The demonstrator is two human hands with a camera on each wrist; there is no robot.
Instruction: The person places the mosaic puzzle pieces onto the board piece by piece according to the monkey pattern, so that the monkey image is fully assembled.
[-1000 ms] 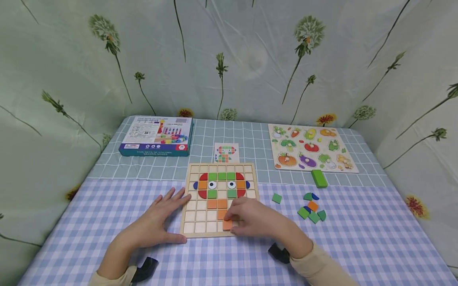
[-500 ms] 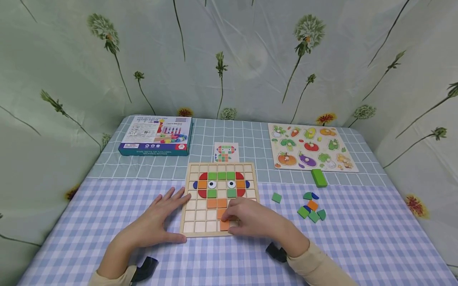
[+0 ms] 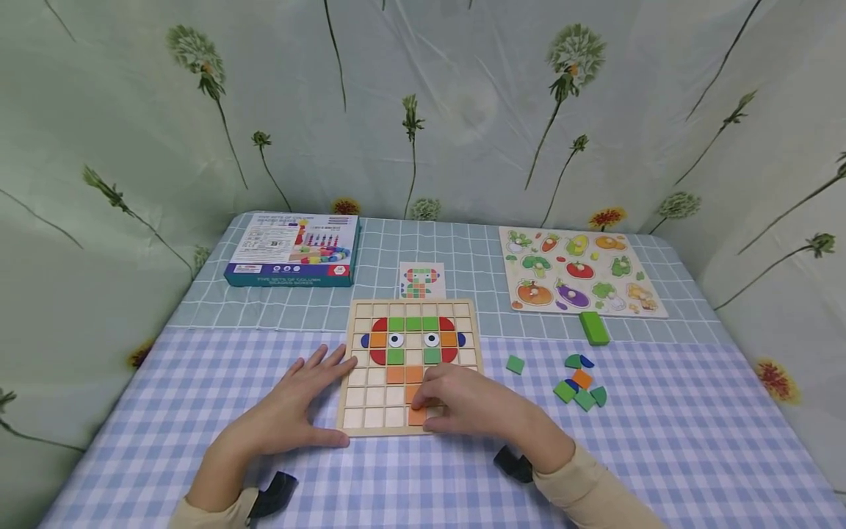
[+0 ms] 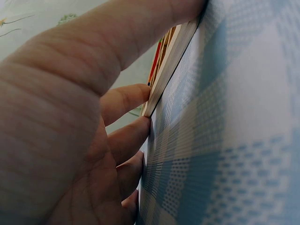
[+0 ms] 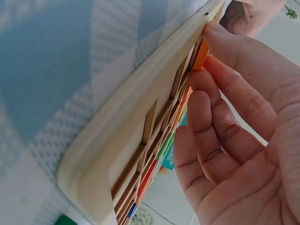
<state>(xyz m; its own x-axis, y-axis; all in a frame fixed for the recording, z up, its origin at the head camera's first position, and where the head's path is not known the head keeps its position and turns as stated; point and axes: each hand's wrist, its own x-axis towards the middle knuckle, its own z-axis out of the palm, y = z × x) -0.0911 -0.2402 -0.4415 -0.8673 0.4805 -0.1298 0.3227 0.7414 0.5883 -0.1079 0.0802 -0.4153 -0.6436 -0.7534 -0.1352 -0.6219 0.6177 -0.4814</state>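
A wooden grid board (image 3: 362, 417) lies on the checked cloth, bearing red, green, orange and blue pieces plus two eye tiles. My left hand (image 3: 277, 404) has its fingers spread, with fingertips at the board's left edge and the thumb by its lower left corner. Over the lower right of the board, my right hand (image 3: 472, 400) pinches an orange square tile (image 3: 417, 416) between thumb and fingers. The right wrist view shows this orange tile (image 5: 200, 55) at the grid, near the board's front rim. Part of the board's right side is hidden behind that hand.
Right of the board lie a lone green square (image 3: 515, 364) and a small cluster of green, blue and orange pieces (image 3: 582, 379). A green block (image 3: 594, 328) sits below a vegetable puzzle board (image 3: 581, 272). Behind stand a pattern card (image 3: 421, 279) and a boxed set (image 3: 291, 250).
The orange tile has moved slightly left and lines up with the bottom-row cell. My right hand has shifted with it. The left hand keeps its place at the board.
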